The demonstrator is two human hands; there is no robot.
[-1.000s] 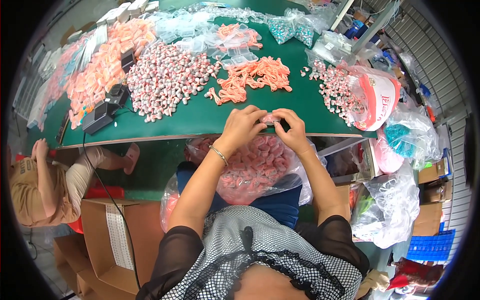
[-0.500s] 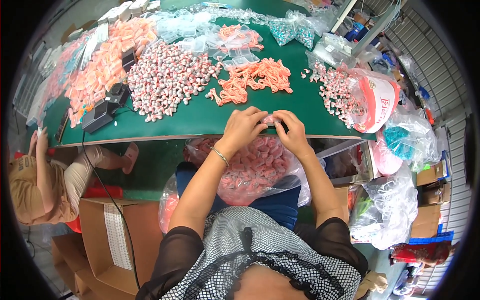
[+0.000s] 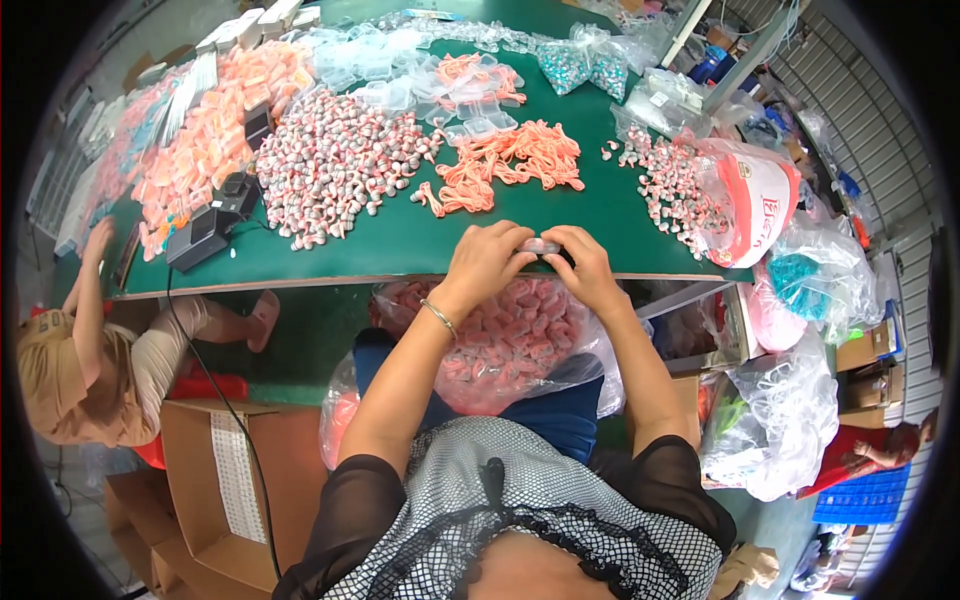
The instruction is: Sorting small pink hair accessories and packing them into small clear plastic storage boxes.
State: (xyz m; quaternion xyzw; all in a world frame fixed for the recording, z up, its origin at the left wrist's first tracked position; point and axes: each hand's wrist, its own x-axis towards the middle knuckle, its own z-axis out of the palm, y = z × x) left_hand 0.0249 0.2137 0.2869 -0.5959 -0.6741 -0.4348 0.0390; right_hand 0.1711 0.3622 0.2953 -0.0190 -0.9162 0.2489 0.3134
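Observation:
Just above the table's near edge, a small clear plastic case (image 3: 540, 246) with something pink and grey inside is held between both hands. My left hand (image 3: 485, 260) pinches its left end with thumb and fingers. At the opposite end, my right hand (image 3: 582, 266) grips it the same way. Beyond the hands lie bundled orange-pink cords (image 3: 512, 165). To their left is a large heap of small pink-and-grey knobbed pieces (image 3: 340, 160). Below the table edge, a clear plastic bag (image 3: 560, 372) holds many filled pink cases (image 3: 515, 325).
Empty clear cases (image 3: 385, 60) lie farther back on the green table (image 3: 620, 230). A black box-shaped device (image 3: 195, 238) with a cable sits left. At right, a red-and-white sack (image 3: 755, 205) spills knobbed pieces. A co-worker (image 3: 85, 370) sits left; an open cardboard box (image 3: 225, 480) stands below.
The case has turned slightly in my fingers, and both hands remain nearly in place. The co-worker's hand at left has risen toward the table. A person in red shows more at the right.

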